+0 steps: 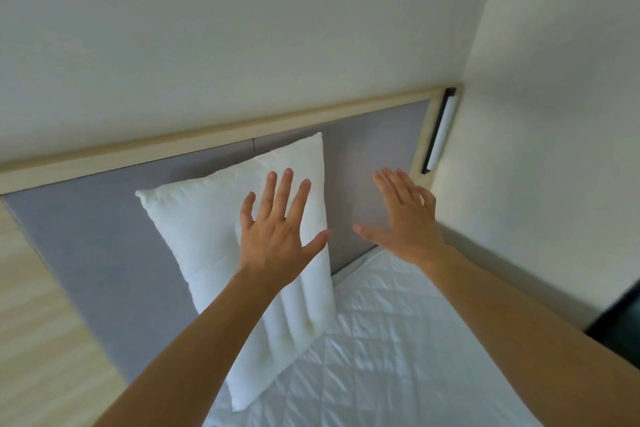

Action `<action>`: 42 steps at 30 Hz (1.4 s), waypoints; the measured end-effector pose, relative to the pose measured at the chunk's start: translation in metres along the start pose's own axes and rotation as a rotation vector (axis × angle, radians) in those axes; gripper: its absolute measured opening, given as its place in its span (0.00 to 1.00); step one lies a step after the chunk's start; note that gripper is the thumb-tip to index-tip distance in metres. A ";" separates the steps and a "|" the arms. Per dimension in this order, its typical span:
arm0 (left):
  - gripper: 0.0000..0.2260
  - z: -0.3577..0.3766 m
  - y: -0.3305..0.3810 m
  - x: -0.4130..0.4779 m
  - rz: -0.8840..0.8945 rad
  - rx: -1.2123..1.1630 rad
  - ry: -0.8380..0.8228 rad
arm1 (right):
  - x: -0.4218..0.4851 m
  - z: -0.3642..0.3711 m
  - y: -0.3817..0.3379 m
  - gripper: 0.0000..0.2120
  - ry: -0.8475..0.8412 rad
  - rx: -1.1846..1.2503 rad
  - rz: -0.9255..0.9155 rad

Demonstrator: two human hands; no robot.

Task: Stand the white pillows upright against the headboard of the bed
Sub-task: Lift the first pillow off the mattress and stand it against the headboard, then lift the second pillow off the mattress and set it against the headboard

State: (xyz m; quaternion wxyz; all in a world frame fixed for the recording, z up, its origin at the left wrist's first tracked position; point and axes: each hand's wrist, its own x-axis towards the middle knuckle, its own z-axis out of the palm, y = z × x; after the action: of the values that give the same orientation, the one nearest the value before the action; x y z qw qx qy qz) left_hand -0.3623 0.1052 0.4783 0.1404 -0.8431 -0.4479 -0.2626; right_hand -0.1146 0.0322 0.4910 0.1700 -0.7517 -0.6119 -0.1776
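A white pillow [207, 236] stands upright on the bed, leaning back against the grey padded headboard [86, 246]. My left hand [277, 229] is spread flat in front of the pillow's right half, fingers apart, holding nothing. My right hand [401, 218] hovers open to the right of the pillow, in front of the bare headboard panel, fingers apart and slightly blurred. Whether the left palm touches the pillow cannot be told. Only one pillow is in view.
A white quilted mattress cover [398, 340] fills the lower right. The headboard has a pale wooden top rail [207, 139]. A slim wall lamp [440, 132] hangs at the headboard's right end. White walls meet in the corner at right; a dark object [620, 322] sits beside the bed.
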 end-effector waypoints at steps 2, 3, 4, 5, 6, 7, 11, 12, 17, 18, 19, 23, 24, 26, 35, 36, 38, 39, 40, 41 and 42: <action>0.40 -0.013 0.029 -0.017 0.028 -0.013 -0.015 | -0.037 -0.023 0.017 0.49 0.009 -0.016 0.064; 0.40 -0.020 0.044 -0.026 0.041 -0.023 -0.019 | -0.057 -0.035 0.025 0.49 0.015 -0.029 0.086; 0.40 -0.028 0.060 -0.036 0.052 -0.035 -0.023 | -0.078 -0.046 0.033 0.49 0.021 -0.045 0.103; 0.40 -0.038 0.076 -0.048 0.064 -0.050 -0.023 | -0.100 -0.058 0.041 0.49 0.027 -0.060 0.118; 0.40 -0.049 0.094 -0.061 0.079 -0.068 -0.017 | -0.123 -0.070 0.050 0.49 0.032 -0.073 0.134; 0.39 -0.060 0.111 -0.074 0.094 -0.088 -0.011 | -0.147 -0.083 0.059 0.49 0.037 -0.088 0.146; 0.40 -0.108 0.186 -0.136 0.149 -0.129 0.005 | -0.247 -0.137 0.089 0.48 0.042 -0.111 0.193; 0.40 -0.118 0.204 -0.151 0.161 -0.142 -0.005 | -0.272 -0.151 0.096 0.48 0.040 -0.116 0.206; 0.40 -0.168 0.299 -0.219 0.259 -0.262 -0.011 | -0.392 -0.222 0.136 0.48 0.001 -0.159 0.278; 0.40 -0.175 0.315 -0.228 0.271 -0.284 -0.006 | -0.412 -0.234 0.143 0.48 -0.012 -0.171 0.293; 0.40 -0.177 0.322 -0.230 0.263 -0.303 -0.001 | -0.420 -0.239 0.146 0.48 -0.022 -0.173 0.297; 0.39 -0.194 0.380 -0.258 0.340 -0.381 0.018 | -0.484 -0.277 0.174 0.48 -0.012 -0.182 0.378; 0.39 -0.195 0.394 -0.266 0.361 -0.401 0.023 | -0.499 -0.285 0.182 0.48 -0.018 -0.193 0.409; 0.39 -0.195 0.419 -0.279 0.403 -0.438 0.029 | -0.526 -0.295 0.196 0.48 -0.041 -0.221 0.465; 0.39 -0.166 0.522 -0.328 0.546 -0.574 -0.100 | -0.625 -0.323 0.251 0.47 -0.112 -0.371 0.674; 0.39 -0.162 0.533 -0.333 0.553 -0.585 -0.122 | -0.635 -0.325 0.257 0.47 -0.111 -0.376 0.697; 0.39 -0.157 0.553 -0.345 0.563 -0.597 -0.166 | -0.654 -0.327 0.268 0.47 -0.124 -0.376 0.731; 0.39 -0.156 0.563 -0.350 0.570 -0.600 -0.183 | -0.662 -0.327 0.274 0.47 -0.135 -0.376 0.741; 0.39 -0.155 0.571 -0.355 0.576 -0.603 -0.194 | -0.670 -0.328 0.281 0.47 -0.144 -0.375 0.750; 0.39 -0.154 0.580 -0.359 0.581 -0.605 -0.203 | -0.678 -0.327 0.287 0.47 -0.148 -0.372 0.758; 0.39 -0.153 0.588 -0.363 0.582 -0.605 -0.213 | -0.685 -0.327 0.294 0.47 -0.151 -0.365 0.766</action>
State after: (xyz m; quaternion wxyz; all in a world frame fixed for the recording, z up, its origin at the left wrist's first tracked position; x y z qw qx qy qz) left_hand -0.0905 -0.5432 0.3969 -0.0917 -0.9598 -0.1063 -0.2430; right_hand 0.0254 -0.7677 0.4416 0.0427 -0.9533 -0.2579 -0.1514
